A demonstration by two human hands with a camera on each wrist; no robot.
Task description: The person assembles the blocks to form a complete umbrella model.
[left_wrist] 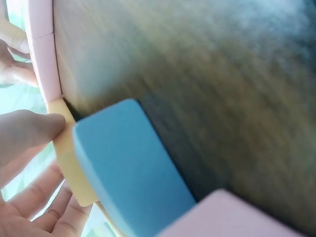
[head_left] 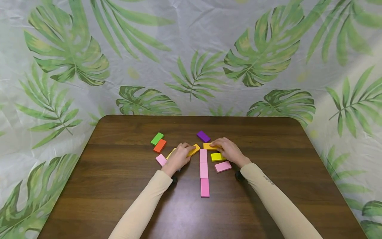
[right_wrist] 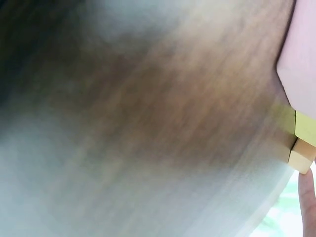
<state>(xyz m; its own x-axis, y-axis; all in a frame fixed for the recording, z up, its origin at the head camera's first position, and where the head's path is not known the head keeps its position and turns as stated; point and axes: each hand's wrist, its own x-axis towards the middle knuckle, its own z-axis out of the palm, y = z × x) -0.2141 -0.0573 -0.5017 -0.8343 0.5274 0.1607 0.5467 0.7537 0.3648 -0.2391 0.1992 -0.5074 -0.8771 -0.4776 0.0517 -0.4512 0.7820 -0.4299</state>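
Observation:
In the head view, my left hand (head_left: pixel 178 156) pinches an orange-yellow block (head_left: pixel 194 150), which lies slanted near the top of a column of three pink blocks (head_left: pixel 204 171). The left wrist view shows the thumb on that block's near side and the fingers along its far side. My right hand (head_left: pixel 229 150) grips the right end of another orange-yellow block (head_left: pixel 208 146), lying crosswise just beyond the column. A fingertip (right_wrist: pixel 306 181) meets this block's end in the right wrist view. Below the left hand lies a blue block (left_wrist: pixel 131 163), mostly hidden from the head camera.
Under the right hand are a yellow block (head_left: pixel 218 157) and a pink block (head_left: pixel 222 166). A purple block (head_left: pixel 203 136) lies beyond. Left are green (head_left: pixel 157 138), red-orange (head_left: pixel 159 146) and pink (head_left: pixel 161 160) blocks, plus a partly hidden yellow one (head_left: pixel 170 154). A leaf-patterned cloth hangs behind the wooden table (head_left: pixel 119 186).

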